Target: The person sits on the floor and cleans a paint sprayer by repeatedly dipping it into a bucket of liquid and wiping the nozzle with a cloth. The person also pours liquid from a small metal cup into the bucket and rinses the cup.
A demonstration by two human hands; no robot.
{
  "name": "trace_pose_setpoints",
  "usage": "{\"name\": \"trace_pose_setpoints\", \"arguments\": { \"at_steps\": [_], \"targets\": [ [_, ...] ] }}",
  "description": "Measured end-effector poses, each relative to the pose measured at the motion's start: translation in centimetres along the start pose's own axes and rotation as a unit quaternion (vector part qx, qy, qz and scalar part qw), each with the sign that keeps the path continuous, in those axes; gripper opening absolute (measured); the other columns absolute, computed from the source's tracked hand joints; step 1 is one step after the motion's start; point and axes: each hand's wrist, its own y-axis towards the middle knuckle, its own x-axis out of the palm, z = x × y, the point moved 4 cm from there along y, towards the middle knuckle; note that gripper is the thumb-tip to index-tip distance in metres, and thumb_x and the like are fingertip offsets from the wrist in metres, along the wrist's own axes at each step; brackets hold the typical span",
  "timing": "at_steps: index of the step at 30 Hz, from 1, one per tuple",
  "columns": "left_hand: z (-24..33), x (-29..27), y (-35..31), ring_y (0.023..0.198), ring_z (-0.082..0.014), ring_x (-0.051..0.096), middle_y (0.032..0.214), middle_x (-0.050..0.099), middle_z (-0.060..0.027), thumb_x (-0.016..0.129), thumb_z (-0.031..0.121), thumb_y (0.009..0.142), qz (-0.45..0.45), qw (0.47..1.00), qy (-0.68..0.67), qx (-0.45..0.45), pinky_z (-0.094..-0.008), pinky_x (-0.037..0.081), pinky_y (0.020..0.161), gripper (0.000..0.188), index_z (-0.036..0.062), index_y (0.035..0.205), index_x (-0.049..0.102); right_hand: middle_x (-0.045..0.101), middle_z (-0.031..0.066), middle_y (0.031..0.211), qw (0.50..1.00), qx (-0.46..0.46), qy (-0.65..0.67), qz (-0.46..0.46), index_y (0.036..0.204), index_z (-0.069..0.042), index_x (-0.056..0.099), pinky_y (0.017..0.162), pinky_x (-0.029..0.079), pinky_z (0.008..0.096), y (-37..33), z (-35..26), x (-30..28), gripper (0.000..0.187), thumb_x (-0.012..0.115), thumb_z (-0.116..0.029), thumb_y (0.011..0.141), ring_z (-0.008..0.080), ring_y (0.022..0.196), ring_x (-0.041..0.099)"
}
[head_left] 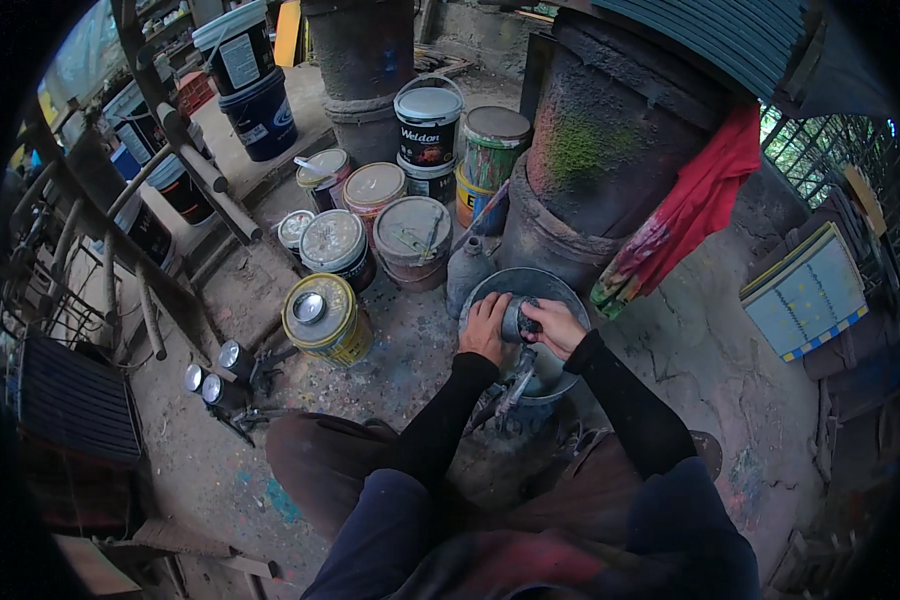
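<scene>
Grey metal is what I see under my hands: a round bucket (560, 290) sitting on the dirty, paint-spotted ground (410, 350) right in front of me. I hold a small grey cup-shaped can (516, 320) over the bucket, near the middle of it. My left hand (487, 328) is wrapped around the left side of the little can. My right hand (556, 326) grips its other end, with my fingers curled on it. Both hands are closed tight on it. Something thin and dark (518, 375) hangs down below the can into the bucket, but I cannot tell what it is.

My black sleeves (440, 410) reach up from the bottom, and my knees (320, 460) are bent wide on each side.

Just left of the bucket lies a yellow paint tin (322, 318) tipped on its side, its shiny lid facing me. Behind it stand more round paint tins (370, 225) with messy lids, close together. A grey bottle (467, 270) stands right beside the bucket's far left edge. A big rusty drum (610, 130) with green moss on it rises behind the bucket, and a red cloth (695, 205) hangs from it. Three small shiny round cans (212, 375) lie on the ground to my left, well apart from my hands.
</scene>
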Motion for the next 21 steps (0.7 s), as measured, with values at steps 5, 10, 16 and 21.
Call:
{"name": "trace_pose_setpoints", "arguments": {
  "at_steps": [5,10,16,21],
  "targets": [
    [0.0,0.0,0.0,0.12,-0.0346,0.044,0.133,0.044,-0.0111,0.079,0.016,0.062,-0.053,0.998,-0.012,-0.015,-0.0438,0.045,0.095,0.08,0.0155,0.133,0.042,0.06,0.0121,0.107,0.805,-0.213,-0.545,-0.094,0.121,0.004,0.054,0.092,0.046,0.0337,-3.0,-1.9,-0.4,0.044,0.069,-0.018,0.085,0.024,0.103,0.058],
    [0.0,0.7,0.0,0.119,-0.0345,0.045,0.132,0.045,-0.011,0.078,0.016,0.063,-0.041,0.999,0.014,0.001,-0.0444,0.047,0.092,0.078,0.0152,0.133,0.042,0.061,0.0051,0.101,0.997,0.066,0.015,0.022,0.114,0.0,0.058,0.082,0.051,0.031,-0.6,0.6,-1.8,0.035,0.066,-0.022,0.089,0.0179,0.094,0.061],
    [-0.2,0.6,0.1,0.118,-0.0351,0.045,0.131,0.045,-0.0097,0.082,0.015,0.059,-0.092,0.995,0.023,-0.012,-0.0447,0.048,0.091,0.084,0.0159,0.132,0.041,0.06,0.0113,0.106,0.826,-0.173,-0.534,-0.043,0.107,-0.005,0.062,0.082,0.047,0.0354,-2.6,-1.5,-0.4,0.027,0.069,-0.017,0.084,0.0236,0.095,0.058],
    [-0.5,1.0,0.3,0.118,-0.0345,0.045,0.132,0.045,-0.0086,0.083,0.014,0.057,-0.06,0.998,0.012,-0.017,-0.0445,0.048,0.092,0.086,0.0159,0.132,0.041,0.056,0.0139,0.117,0.712,-0.238,-0.659,-0.045,0.111,-0.013,0.063,0.092,0.045,0.0384,-4.3,-1.7,-1.4,0.038,0.075,-0.02,0.076,0.0331,0.111,0.053]
  ]
}}
